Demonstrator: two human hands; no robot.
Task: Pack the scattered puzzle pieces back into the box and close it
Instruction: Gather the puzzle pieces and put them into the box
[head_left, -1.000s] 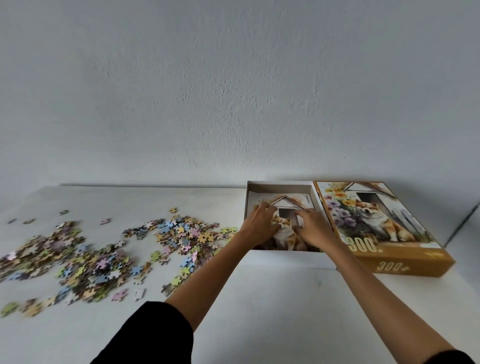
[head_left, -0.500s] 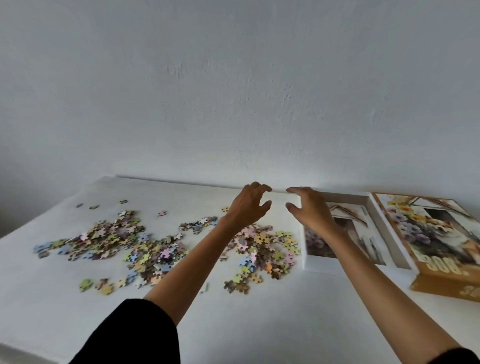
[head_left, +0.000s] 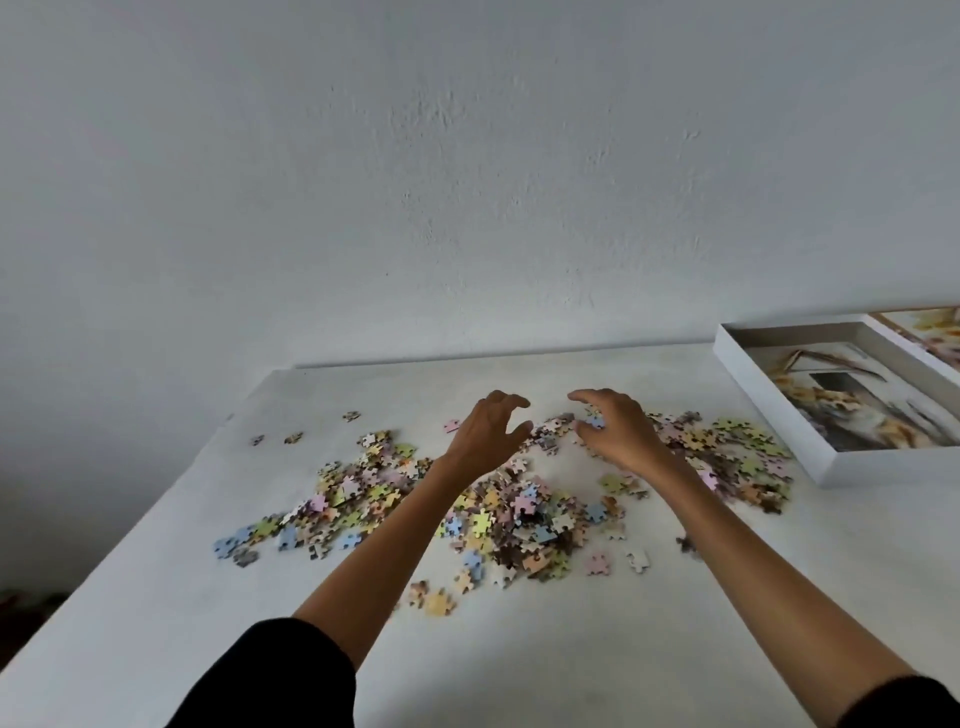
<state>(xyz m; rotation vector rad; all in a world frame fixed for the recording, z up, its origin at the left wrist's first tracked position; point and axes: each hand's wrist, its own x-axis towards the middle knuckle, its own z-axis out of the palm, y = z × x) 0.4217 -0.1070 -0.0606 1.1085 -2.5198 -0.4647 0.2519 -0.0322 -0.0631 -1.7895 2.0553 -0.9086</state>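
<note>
Many pastel puzzle pieces (head_left: 519, 512) lie scattered in a loose heap across the middle of the white table (head_left: 519, 675). My left hand (head_left: 488, 434) hovers over the far part of the heap with curled, spread fingers and nothing in it. My right hand (head_left: 618, 434) is beside it, fingers apart, low over the pieces near the far edge. The open white box bottom (head_left: 831, 465) stands at the right with a picture sheet of a cat inside. The box lid (head_left: 930, 330) shows only as a corner at the far right edge.
A plain grey wall rises right behind the table. A few stray pieces (head_left: 293, 437) lie apart at the far left. The table's left edge drops off to a dark floor (head_left: 26, 608). Black sleeves cover both upper arms.
Both hands left the box and swung left over the scattered pieces. The view turned left with them, so the box and lid slid to the right edge.
</note>
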